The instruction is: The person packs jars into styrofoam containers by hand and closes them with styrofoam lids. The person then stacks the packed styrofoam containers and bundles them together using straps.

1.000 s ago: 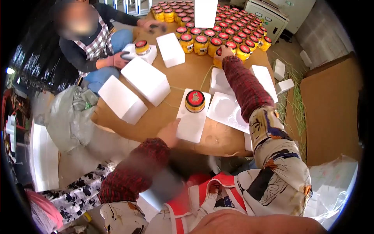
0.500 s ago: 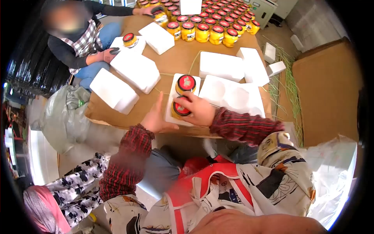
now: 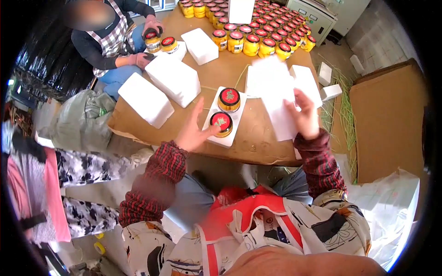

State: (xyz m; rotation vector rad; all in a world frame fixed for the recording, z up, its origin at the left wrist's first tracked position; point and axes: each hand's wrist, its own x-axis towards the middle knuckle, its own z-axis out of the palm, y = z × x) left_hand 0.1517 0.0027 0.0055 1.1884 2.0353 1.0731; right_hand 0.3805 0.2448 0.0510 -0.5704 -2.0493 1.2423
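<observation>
Two glass jars stand upright in a white foam tray at the table's near side: a rear jar (image 3: 229,100) and a front jar (image 3: 221,124), both with red and black lids and yellow contents. My left hand (image 3: 194,131) is open beside the foam tray (image 3: 224,140), its fingers spread and its thumb by the front jar; whether it touches is unclear. To the right, my right hand (image 3: 305,116) grips a white foam cover (image 3: 275,99) by its right edge. That cover is tilted up and blurred by motion.
More foam blocks lie at the left (image 3: 146,100) and right (image 3: 306,85). Many lidded jars (image 3: 251,45) fill the table's far side. Across the left corner, a co-worker's gloved hand (image 3: 153,25) holds a jar. A large cardboard box (image 3: 386,124) stands at the right.
My right hand has left the front jar, moved right and lifted the foam cover. My left hand stays by the tray. The co-worker has brought a second jar to their foam tray.
</observation>
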